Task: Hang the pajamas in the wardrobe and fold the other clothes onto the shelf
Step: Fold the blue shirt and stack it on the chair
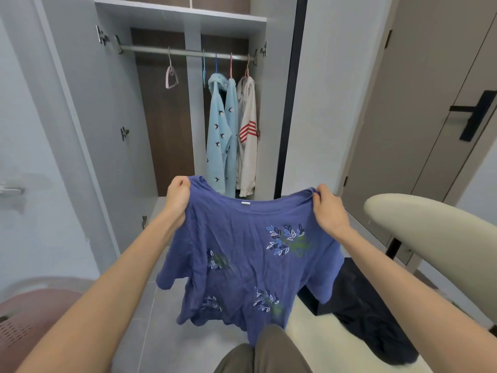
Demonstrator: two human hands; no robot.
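Wardrobe (185,16) doors are wide open on the far side of the room, with grey tile floor (161,305) running up to it. On the rail (161,49) one empty pink hanger (171,78) sits off to the left. Bunched at the right end is a light blue pajama (219,130) with little dark birds on it, and a white top (248,146) with red stripes hangs right against it.

Closer in, the person has a blue tee (242,251) held up in the air in front of the wardrobe, spread out by the shoulders. Left grip (177,196) is clamped on one shoulder, fingers bunching the fabric. Right grip (329,208) is pinched tight on the other. The neck label faces the person, there's leaf embroidery scattered all over, and the fabric is pretty wrinkled. The hem dangles down by a knee in olive trousers (269,351).

Down to the right a dark garment (371,310) lies crumpled on a cream fuzzy surface (312,335), and I honestly can't tell if that's a bed or a sofa. A beige padded curve (430,224) rises just beside it. A pinkish perforated basket (29,319) sits bottom left, blurry. On the right is a brown door (403,103) with a black handle (473,114).
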